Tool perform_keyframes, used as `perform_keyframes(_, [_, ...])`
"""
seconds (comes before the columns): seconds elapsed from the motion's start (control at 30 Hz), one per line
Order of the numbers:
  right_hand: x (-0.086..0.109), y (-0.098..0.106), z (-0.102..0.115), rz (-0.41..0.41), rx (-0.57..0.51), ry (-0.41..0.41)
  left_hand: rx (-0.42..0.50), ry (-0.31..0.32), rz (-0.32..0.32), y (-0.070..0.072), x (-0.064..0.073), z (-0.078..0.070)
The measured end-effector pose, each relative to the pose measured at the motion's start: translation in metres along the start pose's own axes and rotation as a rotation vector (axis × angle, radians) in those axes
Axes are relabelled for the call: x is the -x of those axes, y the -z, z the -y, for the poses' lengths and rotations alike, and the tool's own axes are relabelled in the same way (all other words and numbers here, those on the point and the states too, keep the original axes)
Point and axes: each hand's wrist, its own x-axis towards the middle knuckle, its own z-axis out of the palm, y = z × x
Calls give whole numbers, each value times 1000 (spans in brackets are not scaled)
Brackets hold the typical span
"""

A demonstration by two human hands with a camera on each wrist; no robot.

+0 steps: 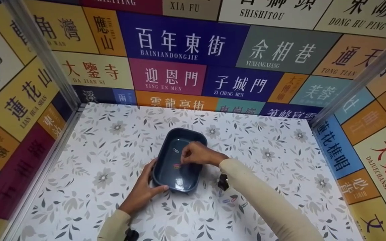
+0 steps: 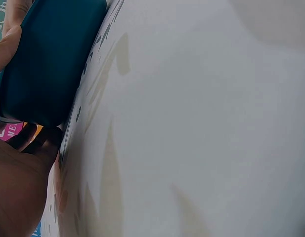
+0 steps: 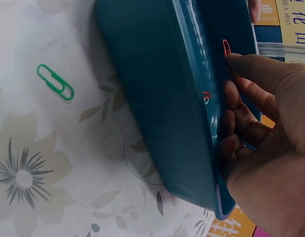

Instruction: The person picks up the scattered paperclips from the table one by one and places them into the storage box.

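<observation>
A dark blue-green rectangular container (image 1: 161, 169) stands on the patterned tabletop. My left hand (image 1: 141, 192) grips its near left corner, thumb at the near rim and fingers along the left wall; in the left wrist view the thumb (image 2: 8, 49) lies over the rim. Inside the container, my right hand (image 1: 198, 154) pinches a red paper clip (image 3: 226, 47) between thumb and index finger. Another red paper clip (image 3: 206, 95) lies on the container's floor below. A pale paper clip (image 1: 176, 151) rests farther back inside, left of the right hand.
A green paper clip (image 3: 55, 82) lies on the table to the container's right. Several more, including a blue paper clip (image 1: 226, 201), are scattered near my right forearm. Panels with Chinese lettering (image 1: 183, 40) wall in the table at the back and both sides.
</observation>
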Motion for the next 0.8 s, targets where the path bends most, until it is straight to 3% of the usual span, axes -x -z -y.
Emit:
perform_keyframes(0.37, [-11, -1, 0, 11, -4, 4, 25, 13, 21, 1, 1, 0])
perform_keyframes(0.8, [-25, -10, 3, 8, -3, -33, 1, -14, 7, 1, 2, 1])
